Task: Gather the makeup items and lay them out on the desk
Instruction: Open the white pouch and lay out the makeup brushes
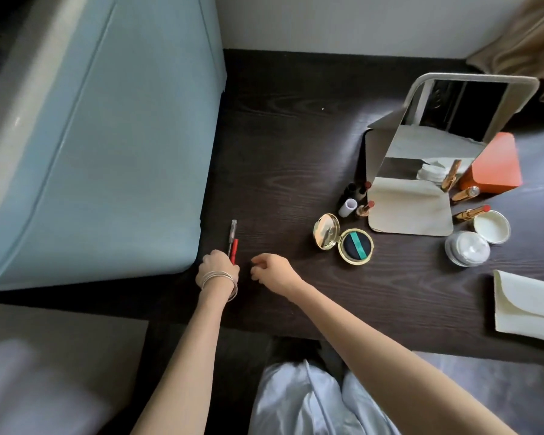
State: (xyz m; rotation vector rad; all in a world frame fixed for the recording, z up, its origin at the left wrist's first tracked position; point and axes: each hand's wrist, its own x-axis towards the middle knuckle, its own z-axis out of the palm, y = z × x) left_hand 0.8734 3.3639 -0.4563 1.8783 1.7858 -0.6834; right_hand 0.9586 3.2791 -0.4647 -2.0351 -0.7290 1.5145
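- Filling the frame's left side is one blue-grey upholstered sofa (101,152), pressed against the left edge of one dark wood-grain desk (280,136), whose back edge meets a white wall.
- One standing mirror (434,146) sits toward the desk's right rear, one orange box (496,167) just behind it, and one cream pouch (528,306) lies at the right edge.
- One open gold compact (343,238) lies near the middle, in front of the mirror — one open cream jar (467,248) and its one lid (491,227) are to its right.
- Lipsticks: two uncapped (366,208) left of the mirror's base beside a white cap (347,207), two gold ones (470,211) right of it; further counting is uncertain.
- Two slim pencils (233,238), one red, one dark, lie near the left edge — the left hand (217,266), bangles on the wrist, pinches their near ends.
- Just beside it, the right hand (272,270) hovers loosely curled, holding nothing.
- Bare desk stretches from the hands to the back edge.
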